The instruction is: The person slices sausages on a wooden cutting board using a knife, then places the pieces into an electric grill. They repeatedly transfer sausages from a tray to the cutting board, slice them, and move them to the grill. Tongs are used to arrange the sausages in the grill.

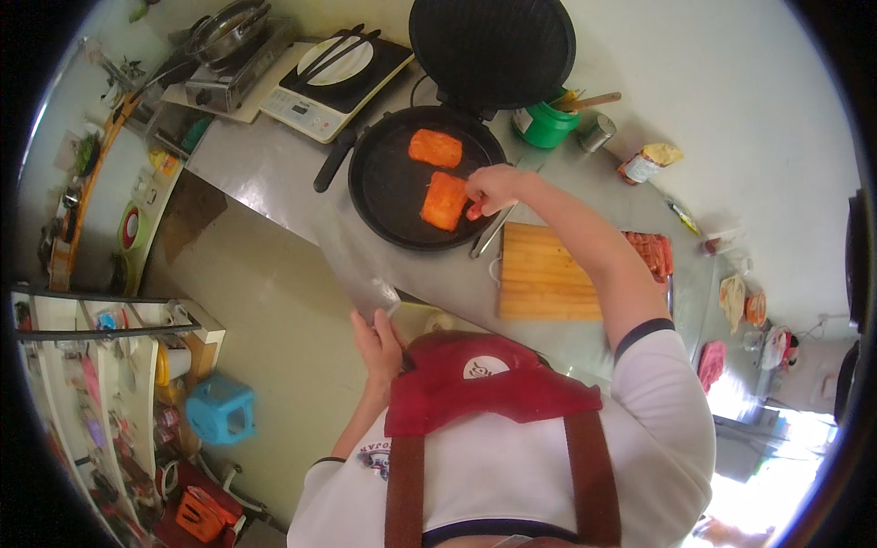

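Note:
Two orange-coated food slices, the upper slice (436, 148) and the lower slice (444, 201), lie in the round black electric griddle (384, 219), whose lid stands raised behind it. My right hand (495, 188) reaches over the griddle's right side, its fingers closed around a small reddish sausage piece (474, 211) beside the lower slice. My left hand (379, 342) is down at the counter's front edge and holds a wide blade-like metal utensil (370, 291), blurred and partly see-through in the picture. Metal tongs (485, 240) lie against the griddle's right rim.
A wooden cutting board (541, 274) lies right of the griddle, with sausages (651, 253) in a tray beyond my forearm. An induction cooker (301, 109) with a plate and black chopsticks or tongs stands upper left. Behind are a green container (548, 127) and a can (598, 133).

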A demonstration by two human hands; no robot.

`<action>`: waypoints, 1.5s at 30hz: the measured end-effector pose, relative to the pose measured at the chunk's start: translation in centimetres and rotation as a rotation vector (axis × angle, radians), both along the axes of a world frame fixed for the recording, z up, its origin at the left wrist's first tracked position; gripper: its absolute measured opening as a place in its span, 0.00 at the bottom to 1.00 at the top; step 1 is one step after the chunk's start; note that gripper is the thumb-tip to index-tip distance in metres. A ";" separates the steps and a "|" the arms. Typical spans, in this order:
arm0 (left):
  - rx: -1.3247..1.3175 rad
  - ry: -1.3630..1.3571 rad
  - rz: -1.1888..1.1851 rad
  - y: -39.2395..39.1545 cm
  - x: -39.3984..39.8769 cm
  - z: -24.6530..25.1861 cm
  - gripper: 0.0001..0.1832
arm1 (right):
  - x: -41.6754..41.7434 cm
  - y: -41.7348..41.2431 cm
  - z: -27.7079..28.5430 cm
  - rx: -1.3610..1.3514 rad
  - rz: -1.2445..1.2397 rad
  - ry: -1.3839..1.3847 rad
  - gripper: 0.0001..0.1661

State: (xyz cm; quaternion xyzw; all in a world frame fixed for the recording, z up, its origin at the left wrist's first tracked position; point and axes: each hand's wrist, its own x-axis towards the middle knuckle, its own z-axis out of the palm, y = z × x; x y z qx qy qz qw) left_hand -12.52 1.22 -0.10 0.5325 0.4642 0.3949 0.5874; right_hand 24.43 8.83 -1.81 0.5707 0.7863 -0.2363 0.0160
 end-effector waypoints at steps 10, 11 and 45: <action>-0.026 0.063 -0.039 -1.7 0.7 -0.4 0.04 | -1.9 -2.9 1.3 -0.103 -0.910 1.646 0.11; -0.025 0.082 -0.058 -1.7 0.9 -0.3 0.05 | -2.7 -3.8 2.0 -0.111 -0.964 1.761 0.11; 0.753 0.972 -1.306 -7.8 19.7 -4.4 0.11 | -3.7 -28.9 -9.6 0.365 -1.987 0.465 0.30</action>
